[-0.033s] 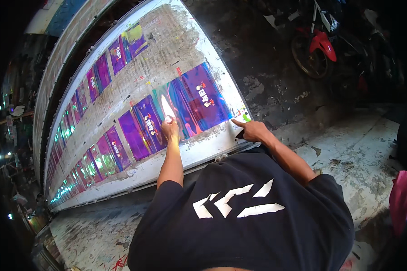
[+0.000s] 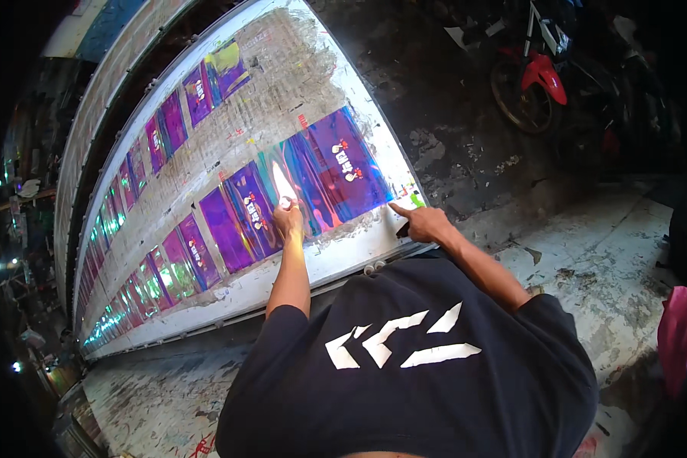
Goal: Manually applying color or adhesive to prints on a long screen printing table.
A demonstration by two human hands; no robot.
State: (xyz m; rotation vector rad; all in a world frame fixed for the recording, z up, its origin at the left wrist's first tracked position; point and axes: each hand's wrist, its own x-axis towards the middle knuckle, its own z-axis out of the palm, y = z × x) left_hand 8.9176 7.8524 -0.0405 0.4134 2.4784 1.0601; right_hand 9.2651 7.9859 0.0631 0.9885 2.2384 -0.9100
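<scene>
A long white worktable (image 2: 359, 256) covered with printed paper carries rows of shiny purple foil sheets. My left hand (image 2: 288, 220) rests on the edge of one purple foil sheet (image 2: 240, 210), its fingers curled round a small pale object I cannot identify. My right hand (image 2: 426, 224) lies at the table's near right corner. Its forefinger is stretched out and touches the lower right corner of the largest purple foil sheet (image 2: 336, 172), and its other fingers are folded. A small green patch (image 2: 417, 200) sits just beyond that fingertip.
More foil sheets (image 2: 172, 122) line the table's far side and run off to the left. A parked motorbike with a red mudguard (image 2: 543, 76) stands at the top right on stained concrete floor (image 2: 588, 252). A pink object (image 2: 678, 336) lies at the right edge.
</scene>
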